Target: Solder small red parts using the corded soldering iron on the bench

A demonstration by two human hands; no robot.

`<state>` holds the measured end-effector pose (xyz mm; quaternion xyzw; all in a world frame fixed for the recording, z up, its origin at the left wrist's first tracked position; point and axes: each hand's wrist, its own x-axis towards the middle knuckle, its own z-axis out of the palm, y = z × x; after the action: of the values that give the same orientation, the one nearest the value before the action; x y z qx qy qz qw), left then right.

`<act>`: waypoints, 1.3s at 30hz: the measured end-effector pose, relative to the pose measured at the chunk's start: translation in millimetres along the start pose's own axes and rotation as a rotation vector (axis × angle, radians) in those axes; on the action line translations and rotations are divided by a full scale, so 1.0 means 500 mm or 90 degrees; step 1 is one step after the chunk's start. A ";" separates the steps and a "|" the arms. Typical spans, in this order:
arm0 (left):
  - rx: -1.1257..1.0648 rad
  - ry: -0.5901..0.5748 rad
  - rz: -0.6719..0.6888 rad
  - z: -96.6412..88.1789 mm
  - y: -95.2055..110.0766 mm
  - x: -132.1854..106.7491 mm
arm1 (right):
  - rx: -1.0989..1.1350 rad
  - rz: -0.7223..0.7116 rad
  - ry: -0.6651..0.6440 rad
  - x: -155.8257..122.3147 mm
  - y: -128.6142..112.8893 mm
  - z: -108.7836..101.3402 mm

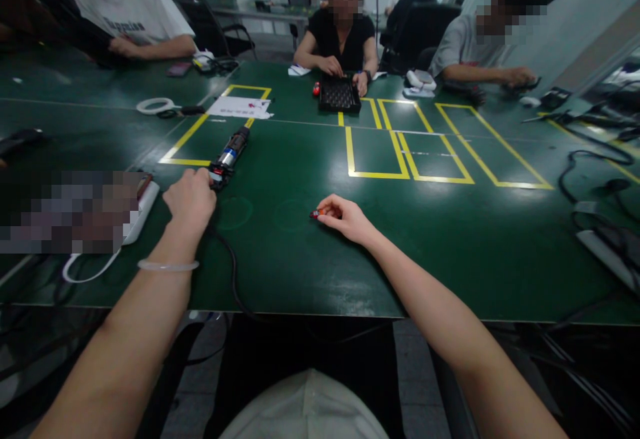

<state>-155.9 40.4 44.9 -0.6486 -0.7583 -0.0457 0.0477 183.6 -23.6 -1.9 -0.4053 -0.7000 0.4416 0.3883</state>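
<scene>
My left hand (193, 195) is closed at the near end of a long black device (231, 154) with a silver and blue cylinder in its middle. The device points away from me and to the right, over the corner of a yellow-taped box. A black cable (233, 262) runs down the table beside that hand. Closer to the middle, my right hand (345, 217) pinches a small red and black piece (315, 214) with an orange part by the fingers. Its exact kind is too small to make out. Faint rings mark the surface between my hands.
The green table (300, 265) carries yellow tape outlines. A white paper (240, 107) and a coiled white cable (155, 106) lie ahead left. A white power strip (143, 212) is by my left arm. Across, a person works at a black tray (339, 95); cables lie right.
</scene>
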 end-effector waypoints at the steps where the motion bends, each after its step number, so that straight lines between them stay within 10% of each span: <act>1: 0.012 0.004 0.001 -0.001 0.001 -0.004 | -0.002 0.000 -0.001 0.000 0.001 0.000; 19: -0.069 -0.036 -0.127 0.021 -0.012 0.024 | -0.001 -0.008 -0.002 0.002 0.005 0.001; 30: 0.004 -0.067 -0.026 0.029 -0.016 0.027 | -0.003 0.002 -0.004 0.001 0.006 0.001; 39: -0.017 -0.054 0.097 0.029 0.062 -0.029 | -0.015 0.000 0.014 0.004 0.006 0.004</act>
<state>-123.4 33.0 29.1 -0.7061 -0.7077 -0.0244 0.0104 181.7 -21.8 -4.8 -0.4146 -0.7011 0.4286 0.3910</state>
